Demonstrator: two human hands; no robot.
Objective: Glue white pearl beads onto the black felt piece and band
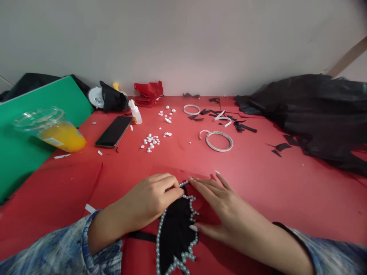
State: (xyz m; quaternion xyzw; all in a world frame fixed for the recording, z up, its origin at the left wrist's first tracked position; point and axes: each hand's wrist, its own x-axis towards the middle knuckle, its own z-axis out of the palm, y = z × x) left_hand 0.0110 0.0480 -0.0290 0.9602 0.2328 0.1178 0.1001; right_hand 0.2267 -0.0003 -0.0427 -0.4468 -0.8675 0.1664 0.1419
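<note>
A black fabric piece [176,236] edged with silvery pearl beads lies on the red table in front of me. One side is a smooth curve and the other a jagged, pointed edge; a black strap [142,236] runs from its left. My left hand [153,196] is closed, thumb and fingers pinching the piece near its top end. My right hand [229,206] rests along the jagged side with fingers stretched and spread, their tips touching or close to the bead edging. The lower end of the piece runs out of view.
Loose white pearls [150,141], a small glue bottle [135,113] and a phone [114,131] lie beyond my left hand. A plastic cup [51,130] of orange drink tilts at left by a green board [77,89]. White rings [219,141], black scraps [243,127] and black cloth [309,114] lie farther right.
</note>
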